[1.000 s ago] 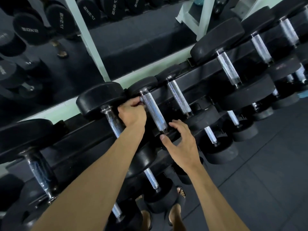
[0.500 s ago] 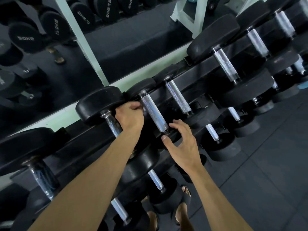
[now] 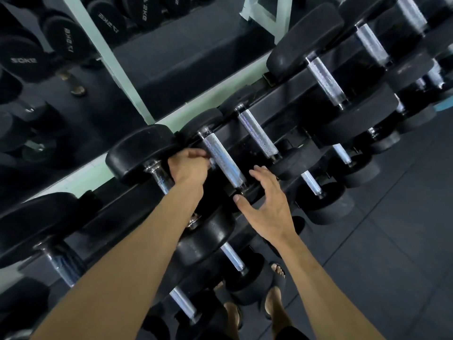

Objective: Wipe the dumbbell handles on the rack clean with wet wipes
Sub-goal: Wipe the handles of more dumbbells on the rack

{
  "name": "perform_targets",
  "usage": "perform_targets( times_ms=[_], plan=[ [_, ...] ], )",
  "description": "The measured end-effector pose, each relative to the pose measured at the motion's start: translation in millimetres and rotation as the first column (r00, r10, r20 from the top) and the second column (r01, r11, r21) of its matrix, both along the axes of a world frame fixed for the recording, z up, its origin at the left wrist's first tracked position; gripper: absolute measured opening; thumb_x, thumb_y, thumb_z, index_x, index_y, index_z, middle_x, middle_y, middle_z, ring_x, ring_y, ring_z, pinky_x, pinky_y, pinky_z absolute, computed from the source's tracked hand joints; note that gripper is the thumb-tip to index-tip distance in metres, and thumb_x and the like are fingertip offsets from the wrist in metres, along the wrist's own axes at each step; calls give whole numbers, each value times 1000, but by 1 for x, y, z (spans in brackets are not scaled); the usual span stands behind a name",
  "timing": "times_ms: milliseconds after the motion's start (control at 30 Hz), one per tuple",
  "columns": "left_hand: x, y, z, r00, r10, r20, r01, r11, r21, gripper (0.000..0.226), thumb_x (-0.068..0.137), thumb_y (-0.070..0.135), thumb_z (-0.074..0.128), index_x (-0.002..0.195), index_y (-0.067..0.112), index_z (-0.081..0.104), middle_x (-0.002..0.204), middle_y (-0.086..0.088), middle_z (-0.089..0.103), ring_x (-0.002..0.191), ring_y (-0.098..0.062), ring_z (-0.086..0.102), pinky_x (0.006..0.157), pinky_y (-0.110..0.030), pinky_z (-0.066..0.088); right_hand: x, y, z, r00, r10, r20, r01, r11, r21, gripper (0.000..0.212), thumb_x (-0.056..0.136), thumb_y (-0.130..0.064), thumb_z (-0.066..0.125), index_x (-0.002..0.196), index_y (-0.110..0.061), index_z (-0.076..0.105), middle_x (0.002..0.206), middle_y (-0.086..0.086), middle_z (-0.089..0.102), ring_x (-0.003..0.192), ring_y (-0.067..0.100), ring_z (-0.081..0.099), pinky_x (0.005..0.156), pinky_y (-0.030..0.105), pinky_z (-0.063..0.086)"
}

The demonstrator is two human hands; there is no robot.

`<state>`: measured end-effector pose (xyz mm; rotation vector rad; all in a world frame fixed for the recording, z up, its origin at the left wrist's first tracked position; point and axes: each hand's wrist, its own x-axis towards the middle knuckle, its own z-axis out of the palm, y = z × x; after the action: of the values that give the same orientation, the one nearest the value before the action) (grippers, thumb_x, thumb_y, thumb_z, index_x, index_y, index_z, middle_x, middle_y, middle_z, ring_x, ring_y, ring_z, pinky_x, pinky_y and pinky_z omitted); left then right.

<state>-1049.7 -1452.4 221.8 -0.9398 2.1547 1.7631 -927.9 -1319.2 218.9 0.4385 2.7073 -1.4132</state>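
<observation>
Left hand: my left hand (image 3: 188, 168) is curled at the upper left side of the knurled handle (image 3: 224, 160); something pale shows at my fingertips, likely the wet wipe (image 3: 211, 163), though it is too small to be sure.
Right hand: my right hand (image 3: 267, 204) is spread and relaxed, holding nothing, thumb near the rubber head at the handle's near end; I cannot tell if it touches.
Where the work is: this handle lies on the top tier of the rack (image 3: 282, 104), sloping from far left to near right, between a larger dumbbell's handle (image 3: 159, 177) on the left and a slimmer knurled handle (image 3: 258, 133) on the right.
Risk, slipping wipe: the wipe seems bunched small, so I judge it could snag on the knurling or drop between the tiers.
Risk, rolling weight: pressing sideways could roll the dumbbell in its cradle and pinch my right thumb against the head.
Risk, missed patches: the underside of the bar is hidden, so it is easy to skip.
Materials: handles are bright chromed steel with fine cross-hatched grip; heads are matte black rubber, round and thick; the rack is dark painted metal; the floor (image 3: 404, 241) is dark rubber tile.
</observation>
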Motion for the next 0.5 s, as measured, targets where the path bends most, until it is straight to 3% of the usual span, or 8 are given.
perform_targets(
  times_ms=[67,100,233,300,400,500],
  plan=[
    [-7,4,1,991,133,-32,-131,990,53,31,74,-18,64,69,13,62,69,-6,66,67,-22,68,68,-24,59,0,1,0,1000,5,0,-5,1000,-2,63,89,-37,71,145,-30,43,154,-22,31,145,-12,12,100,1,10],
    [-5,6,1,991,125,-39,-123,991,46,32,74,-18,62,70,13,59,67,-4,64,64,-18,65,62,-20,56,0,1,-1,1000,4,3,-4,1000,-1,63,88,-37,71,144,-30,44,154,-22,32,144,-13,12,100,0,9],
    [18,9,-17,983,-181,21,182,982,-59,35,69,-14,69,72,17,53,81,-9,68,71,-19,67,66,-25,56,0,-1,-3,1000,-21,-20,21,1000,1,62,87,-34,72,143,-29,46,153,-20,34,142,-15,12,96,-9,7],
    [18,7,-22,973,-229,37,231,966,-111,34,67,-13,71,71,17,54,86,-9,70,74,-21,69,70,-29,58,0,-2,-4,1000,-14,-16,14,1000,6,68,85,-36,74,145,-27,43,156,-17,32,144,-12,12,99,-7,7],
    [6,6,-17,997,-72,-7,72,997,-2,37,71,-20,65,73,16,54,73,-6,67,67,-16,65,68,-27,58,1,-2,-3,999,34,-12,-32,993,113,92,78,-52,77,152,-19,34,160,-12,23,149,-3,7,115,11,9],
    [0,5,-11,998,-44,-34,46,998,49,37,74,-21,62,76,15,54,70,-3,63,68,-16,64,73,-29,59,2,1,-6,992,40,-120,6,935,356,101,71,-71,68,147,-11,42,153,3,40,145,20,29,117,35,26]
  ],
)
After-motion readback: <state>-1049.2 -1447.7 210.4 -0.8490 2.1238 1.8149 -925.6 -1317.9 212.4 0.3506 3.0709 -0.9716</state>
